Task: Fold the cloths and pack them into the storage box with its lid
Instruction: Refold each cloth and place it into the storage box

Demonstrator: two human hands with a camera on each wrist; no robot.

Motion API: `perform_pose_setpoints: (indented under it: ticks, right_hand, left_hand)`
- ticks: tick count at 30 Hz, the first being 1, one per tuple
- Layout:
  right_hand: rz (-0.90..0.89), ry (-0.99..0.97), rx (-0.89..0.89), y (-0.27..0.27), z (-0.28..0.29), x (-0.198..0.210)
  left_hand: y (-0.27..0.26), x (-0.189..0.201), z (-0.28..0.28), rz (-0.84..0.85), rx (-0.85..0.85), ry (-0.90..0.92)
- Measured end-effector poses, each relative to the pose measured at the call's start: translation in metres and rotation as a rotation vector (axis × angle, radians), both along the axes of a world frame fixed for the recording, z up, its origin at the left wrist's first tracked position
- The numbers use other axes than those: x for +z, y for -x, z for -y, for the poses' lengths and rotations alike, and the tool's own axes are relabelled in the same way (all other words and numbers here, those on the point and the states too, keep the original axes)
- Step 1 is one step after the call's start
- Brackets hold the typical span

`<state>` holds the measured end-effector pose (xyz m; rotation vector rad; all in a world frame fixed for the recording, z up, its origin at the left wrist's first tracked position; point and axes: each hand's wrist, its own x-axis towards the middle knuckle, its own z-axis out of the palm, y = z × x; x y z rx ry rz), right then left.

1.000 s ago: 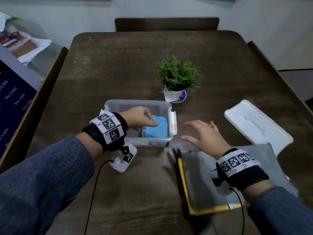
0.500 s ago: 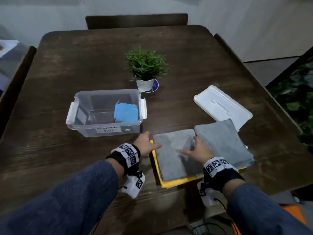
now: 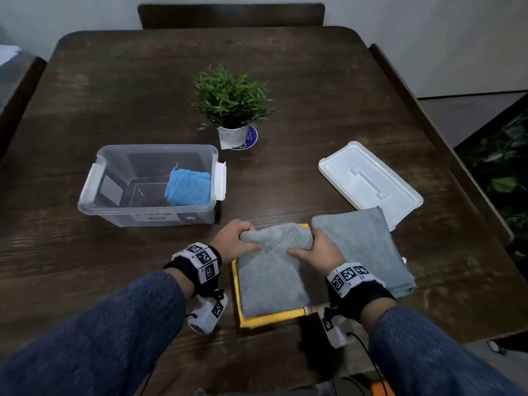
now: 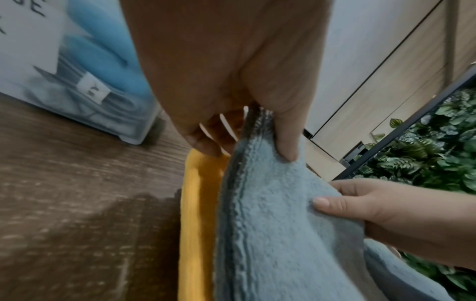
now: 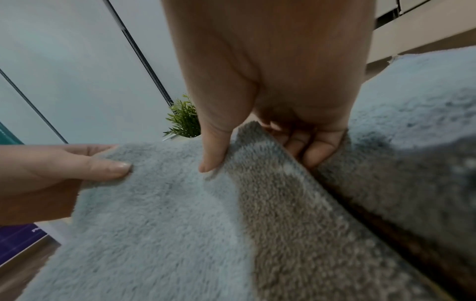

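Head view, grey cloth (image 3: 274,270) covering yellow cloth (image 3: 271,317), fingers (image 3: 314,237) tucked under

The scene is lit dimly and evenly, perhaps from overhead; soft shadows are cast on the dark wooden surface (image 3: 300,90). Straight edges are bowed toward the head view's corners. In both wrist views the near cloth pile is smeared, and backgrounds are rendered soft.

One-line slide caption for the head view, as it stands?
Both hands, left and right, pinch the grey cloth's far edge; blue cloth already boxed.
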<state>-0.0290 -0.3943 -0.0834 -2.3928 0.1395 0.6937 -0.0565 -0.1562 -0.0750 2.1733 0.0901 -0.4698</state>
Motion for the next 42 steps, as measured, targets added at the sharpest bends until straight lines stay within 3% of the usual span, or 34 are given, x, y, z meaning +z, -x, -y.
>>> perform_pose_setpoints:
  ticks: [6, 14, 21, 30, 35, 39, 42]
  right_hand:
    - [0.054, -0.116, 0.076, -0.008, 0.005, 0.006]
    - [0.029, -0.461, 0.080, -0.002, -0.015, 0.034]
    - [0.055, -0.609, 0.171, 0.020, -0.076, 0.052]
    - [-0.031, -0.623, 0.309, 0.067, -0.168, 0.057]
    - [-0.190, -0.540, 0.282, 0.096, -0.198, 0.031]
    - [-0.177, -0.404, 0.169, 0.102, -0.212, -0.011]
    - [-0.140, -0.301, 0.152, 0.098, -0.217, -0.033]
  left_hand:
    - [0.006, 0.023, -0.009, -0.111, -0.073, 0.287]
    - [0.023, 0.058, -0.035, -0.267, 0.021, 0.607]
    - [0.060, 0.085, -0.106, -0.268, 0.194, 0.651]
    - [0.132, 0.077, -0.194, -0.276, 0.363, 0.680]
    - [0.153, 0.059, -0.228, -0.358, 0.411, 0.506]
    - [0.153, 0.013, -0.237, -0.182, 0.437, 0.108]
    - [0.152, -0.024, -0.231, -0.130, 0.460, 0.004]
